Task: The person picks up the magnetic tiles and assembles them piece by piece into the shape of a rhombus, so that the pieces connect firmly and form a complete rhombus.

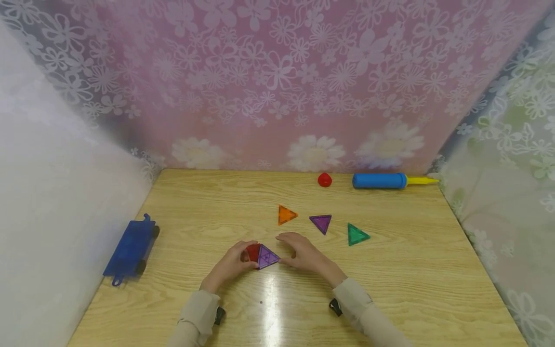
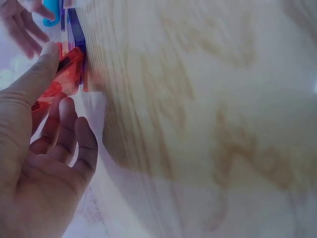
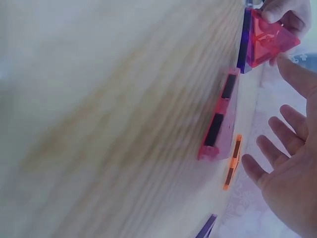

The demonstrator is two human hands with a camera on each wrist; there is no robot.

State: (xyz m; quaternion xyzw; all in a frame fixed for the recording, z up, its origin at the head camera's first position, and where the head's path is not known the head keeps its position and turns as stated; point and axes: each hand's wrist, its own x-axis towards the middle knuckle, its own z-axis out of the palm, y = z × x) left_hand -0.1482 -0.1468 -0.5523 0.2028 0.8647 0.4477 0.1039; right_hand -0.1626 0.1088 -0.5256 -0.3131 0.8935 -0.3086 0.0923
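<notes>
My left hand [image 1: 230, 267] pinches a translucent red triangular magnetic tile [image 1: 254, 251] between thumb and fingers. The red tile stands tilted along the edge of a purple triangular tile [image 1: 267, 257], which lies on the table. In the left wrist view, the thumb and fingers are on the red tile [image 2: 69, 72]. My right hand [image 1: 305, 253] is spread just right of the purple tile, its thumb by the tile's tip; whether it touches I cannot tell. A pinkish-red tile [image 3: 218, 119] lies near the right hand in the right wrist view and is hidden in the head view.
Beyond the hands lie an orange triangle [image 1: 286, 215], another purple triangle [image 1: 321, 223] and a green triangle [image 1: 357, 234]. Toward the back are a small red piece [image 1: 324, 180] and a blue pump [image 1: 379, 181] with a yellow nozzle. A blue toy trailer [image 1: 131, 249] stands at left.
</notes>
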